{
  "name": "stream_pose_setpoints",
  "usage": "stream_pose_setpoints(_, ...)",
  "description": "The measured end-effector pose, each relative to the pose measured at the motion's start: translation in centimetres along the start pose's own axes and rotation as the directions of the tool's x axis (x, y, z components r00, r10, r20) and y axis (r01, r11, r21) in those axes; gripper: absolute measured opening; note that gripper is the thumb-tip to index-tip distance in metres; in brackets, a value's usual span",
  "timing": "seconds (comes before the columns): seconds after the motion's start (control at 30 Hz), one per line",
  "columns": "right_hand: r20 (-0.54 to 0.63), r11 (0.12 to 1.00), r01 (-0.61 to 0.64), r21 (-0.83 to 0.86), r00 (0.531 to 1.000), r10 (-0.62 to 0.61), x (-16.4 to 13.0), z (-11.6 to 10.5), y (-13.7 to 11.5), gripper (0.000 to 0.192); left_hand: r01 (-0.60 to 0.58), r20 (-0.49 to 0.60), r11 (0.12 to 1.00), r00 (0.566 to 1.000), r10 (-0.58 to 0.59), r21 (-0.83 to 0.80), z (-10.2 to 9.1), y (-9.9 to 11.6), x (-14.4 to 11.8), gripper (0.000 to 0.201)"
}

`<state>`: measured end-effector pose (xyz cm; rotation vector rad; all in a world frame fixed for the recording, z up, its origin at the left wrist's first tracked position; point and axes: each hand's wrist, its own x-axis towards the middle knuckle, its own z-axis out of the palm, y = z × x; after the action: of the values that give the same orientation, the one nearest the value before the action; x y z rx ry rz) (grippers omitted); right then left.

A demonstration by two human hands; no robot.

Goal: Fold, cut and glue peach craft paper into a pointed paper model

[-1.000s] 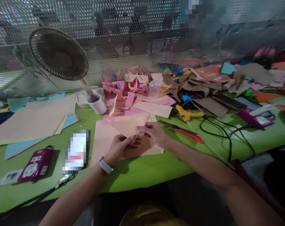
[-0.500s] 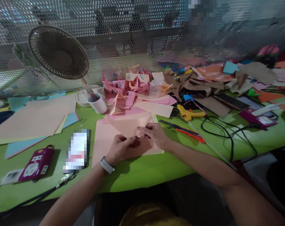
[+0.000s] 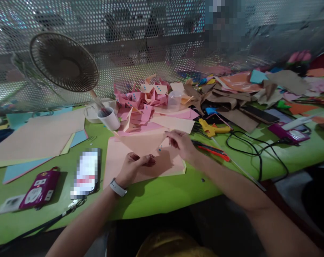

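My right hand [image 3: 180, 142] pinches the upper right corner of a folded peach sheet of paper [image 3: 144, 140]. The fold is raised, and its tapered lower part points towards my left hand [image 3: 136, 165]. That hand is closed, its thumb and fingers drawn together over the paper; what lies in them is hidden. Small blue dots [image 3: 160, 147] show just left of my right fingers. Beneath both hands, a larger peach sheet [image 3: 116, 164] lies flat, with a yellowish edge showing at its right corner.
Folded pink paper pieces [image 3: 135, 98] are heaped behind. A white cup [image 3: 110, 120] and a fan [image 3: 65, 62] stand at back left. A phone [image 3: 86, 171] lies left. At right are an orange cutter [image 3: 214, 151], a yellow glue gun [image 3: 212, 127] and black cables [image 3: 258, 153].
My right hand has moved away from my left, up and to the right, with the paper corner. Blue dots now show between the hands. My left hand has barely moved.
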<state>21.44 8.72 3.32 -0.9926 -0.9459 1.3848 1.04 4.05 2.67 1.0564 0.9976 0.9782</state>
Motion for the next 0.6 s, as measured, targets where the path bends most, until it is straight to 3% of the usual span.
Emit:
stream_pose_setpoints(0.1, -0.051, 0.999, -0.041, 0.036, 0.998, 0.043, 1.4, -1.4, -1.2, 0.032, -0.049, 0.045, 0.994, 0.998, 0.045, 0.101, -0.4, 0.6, -0.3, 0.025)
stream_pose_setpoints(0.17, 0.071, 0.986, -0.156, -0.057, 0.985, 0.16, 1.7, -1.8, -1.7, 0.037, -0.033, 0.062, 0.971, 0.998, 0.019, 0.238, -0.6, 1.0, -0.5, 0.027)
stream_pose_setpoints(0.2, 0.174, 0.966, -0.217, -0.14, 0.955, 0.24, 1.6, -1.9, -1.9, 0.039, -0.009, 0.065, 0.95, 0.998, -0.012, 0.312, -0.8, 1.2, -0.6, 0.028)
stream_pose_setpoints(0.27, 0.371, 0.908, -0.287, -0.305, 0.842, 0.391, 1.0, -1.7, -2.2, 0.042, 0.018, 0.087, 0.921, 0.995, -0.056, 0.389, -1.0, 1.5, -0.8, 0.027)
stream_pose_setpoints(0.33, 0.472, 0.867, -0.312, -0.388, 0.741, 0.477, 0.3, -1.5, -2.4, 0.044, 0.007, 0.143, 0.93, 0.988, -0.063, 0.368, -1.1, 1.7, -0.7, 0.021)
stream_pose_setpoints(0.47, 0.518, 0.867, -0.298, -0.4, 0.707, 0.482, -0.6, -1.2, -2.9, 0.047, -0.013, 0.23, 0.941, 0.971, -0.069, 0.339, -1.4, 2.0, -0.4, 0.016)
stream_pose_setpoints(0.6, 0.604, 0.854, -0.13, -0.504, 0.653, 0.457, -0.6, -1.3, -2.7, 0.043, -0.041, 0.29, 0.933, 0.955, -0.069, 0.357, -1.4, 2.2, -0.2, 0.02)
